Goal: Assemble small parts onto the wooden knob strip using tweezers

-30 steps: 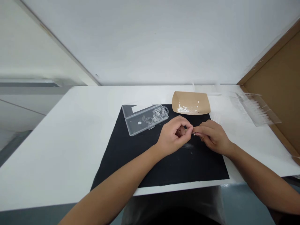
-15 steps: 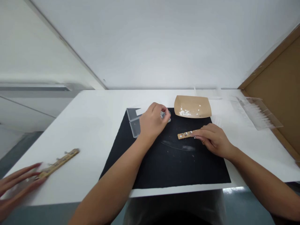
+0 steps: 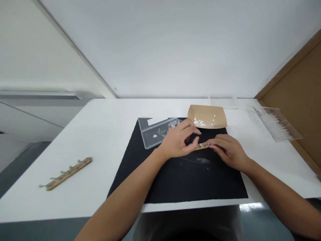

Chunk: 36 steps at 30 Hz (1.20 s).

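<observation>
Over the black mat (image 3: 190,184), the right hand (image 3: 228,150) pinches a tan strip (image 3: 202,146), the left hand (image 3: 177,140) beside it, fingertips slightly apart.

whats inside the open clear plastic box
In the open clear plastic box: clear leaf-shaped pieces, mostly toward its right end, and one small white round piece. The left hand covers its front right part; what lies there cannot be seen.
</observation>
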Each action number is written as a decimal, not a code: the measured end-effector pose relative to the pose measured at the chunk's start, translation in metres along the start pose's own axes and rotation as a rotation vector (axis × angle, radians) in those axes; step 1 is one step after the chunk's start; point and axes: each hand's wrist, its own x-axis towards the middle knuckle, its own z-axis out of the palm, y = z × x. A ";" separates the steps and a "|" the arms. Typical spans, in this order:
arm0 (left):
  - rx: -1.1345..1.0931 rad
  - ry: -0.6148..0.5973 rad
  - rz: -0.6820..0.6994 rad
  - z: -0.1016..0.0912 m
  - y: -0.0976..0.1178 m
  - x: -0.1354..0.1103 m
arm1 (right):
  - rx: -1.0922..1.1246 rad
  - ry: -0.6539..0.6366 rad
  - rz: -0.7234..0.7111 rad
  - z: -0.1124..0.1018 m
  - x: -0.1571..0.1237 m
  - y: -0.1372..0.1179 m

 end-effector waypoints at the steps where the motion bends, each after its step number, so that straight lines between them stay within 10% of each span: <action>1: -0.088 -0.033 0.026 0.002 0.002 0.000 | 0.027 0.017 -0.001 -0.001 0.001 -0.001; 36: -0.399 -0.076 0.048 0.023 0.002 -0.007 | 0.056 -0.009 -0.100 0.008 -0.002 0.004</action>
